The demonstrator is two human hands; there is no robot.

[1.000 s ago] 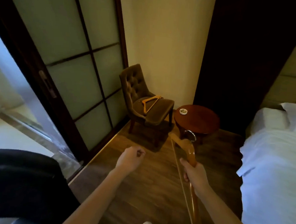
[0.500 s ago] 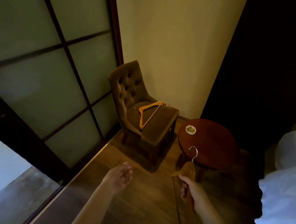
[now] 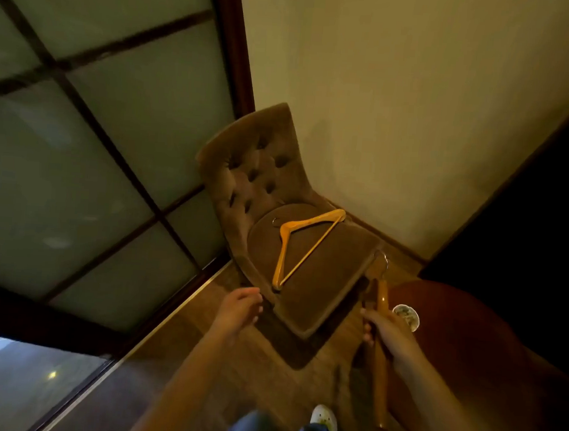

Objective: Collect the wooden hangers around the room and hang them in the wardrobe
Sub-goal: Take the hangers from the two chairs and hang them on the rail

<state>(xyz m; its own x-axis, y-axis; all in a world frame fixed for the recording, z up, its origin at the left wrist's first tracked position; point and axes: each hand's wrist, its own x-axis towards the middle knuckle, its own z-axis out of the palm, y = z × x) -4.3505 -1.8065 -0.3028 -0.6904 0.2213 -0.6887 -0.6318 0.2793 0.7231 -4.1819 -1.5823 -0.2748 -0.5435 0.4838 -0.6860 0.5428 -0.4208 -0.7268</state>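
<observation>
You are looking down into a dim corner: frosted glass panels [image 3: 77, 167] with dark frames fill the left of the frame, a plain wall [image 3: 402, 105] the upper right, and wood flooring [image 3: 266, 365] runs along the bottom. A tufted brown chair [image 3: 262, 173] sits at centre, with a round dark table [image 3: 469, 346] at lower right carrying a small dish [image 3: 405, 316].

The hanger on the chair [image 3: 303, 242] lies flat on the seat cushion, its hook toward the backrest and one end pointing at the front edge. Your left hand [image 3: 239, 311] is just short of that front edge, fingers loosely spread and empty, not touching anything. Your right hand [image 3: 387, 332] is closed around the held hanger [image 3: 379, 356], which stands nearly upright, its metal hook up beside the chair's right corner.

The risks, as I judge them: the held hanger's hook sits close to the upholstery and could snag it as you lean in, and your right forearm passes right by the dish, so a careless swing could knock it off. Gripping only the near tip may let the hanger pivot and slide off the seat.
</observation>
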